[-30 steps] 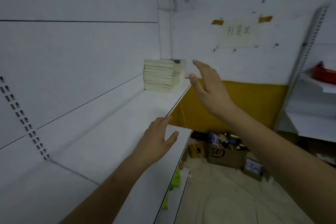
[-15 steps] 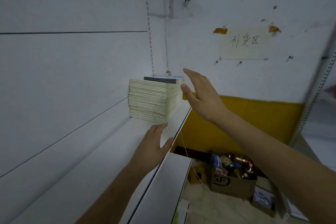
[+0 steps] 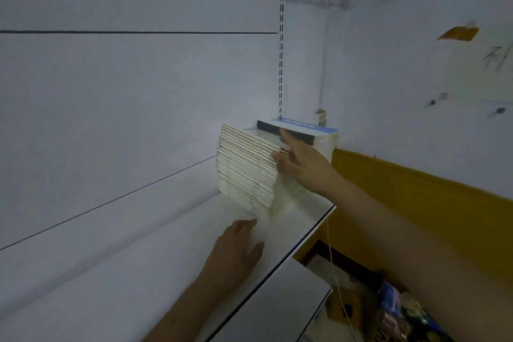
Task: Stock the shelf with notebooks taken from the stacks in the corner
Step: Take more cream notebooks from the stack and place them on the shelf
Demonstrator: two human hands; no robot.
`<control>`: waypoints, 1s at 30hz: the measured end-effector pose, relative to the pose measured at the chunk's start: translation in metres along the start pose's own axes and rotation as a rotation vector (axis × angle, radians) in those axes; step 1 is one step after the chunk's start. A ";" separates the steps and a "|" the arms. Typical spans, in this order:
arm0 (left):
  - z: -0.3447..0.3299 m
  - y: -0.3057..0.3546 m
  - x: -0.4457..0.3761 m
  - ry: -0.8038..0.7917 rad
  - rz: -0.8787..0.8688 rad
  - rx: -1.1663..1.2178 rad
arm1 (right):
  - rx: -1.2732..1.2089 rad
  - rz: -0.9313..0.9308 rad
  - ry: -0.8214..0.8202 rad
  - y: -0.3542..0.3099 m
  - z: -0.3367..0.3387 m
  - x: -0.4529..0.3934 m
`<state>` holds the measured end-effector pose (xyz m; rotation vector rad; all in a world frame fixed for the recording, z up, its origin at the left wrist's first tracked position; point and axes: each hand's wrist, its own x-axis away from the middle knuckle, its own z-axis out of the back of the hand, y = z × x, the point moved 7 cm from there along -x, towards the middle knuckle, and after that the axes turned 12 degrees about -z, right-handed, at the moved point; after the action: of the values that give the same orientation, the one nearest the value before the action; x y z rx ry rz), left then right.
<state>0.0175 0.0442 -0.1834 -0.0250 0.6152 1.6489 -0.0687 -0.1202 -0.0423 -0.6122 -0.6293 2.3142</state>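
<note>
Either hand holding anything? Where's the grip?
Right hand grips the notebook stack at its near front corner. Left hand holds nothing, flat on the shelf.

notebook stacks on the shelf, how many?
2. The near stack stands on the shelf, right hand on its side. The far stack, dark-and-blue cover on top, sits behind it in the corner, mostly hidden.

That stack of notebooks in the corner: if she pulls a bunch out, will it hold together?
Probably not. The stack of notebooks is many thin loose booklets, already skewed, so they would likely slide apart. It probably feels heavy. The right hand touches its side; the left hand rests below.
</note>
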 end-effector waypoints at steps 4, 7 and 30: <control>-0.014 -0.012 -0.007 -0.010 0.012 -0.180 | -0.133 0.068 0.073 0.025 -0.019 -0.019; -0.006 -0.012 -0.005 0.107 0.016 -0.065 | -0.248 0.178 0.238 0.016 -0.015 -0.004; 0.018 0.016 0.056 0.942 0.848 1.410 | -0.089 0.271 0.120 0.017 -0.022 -0.019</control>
<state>-0.0025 0.1018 -0.1824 0.5782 2.6725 1.5177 -0.0513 -0.1389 -0.0639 -0.9206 -0.6278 2.4840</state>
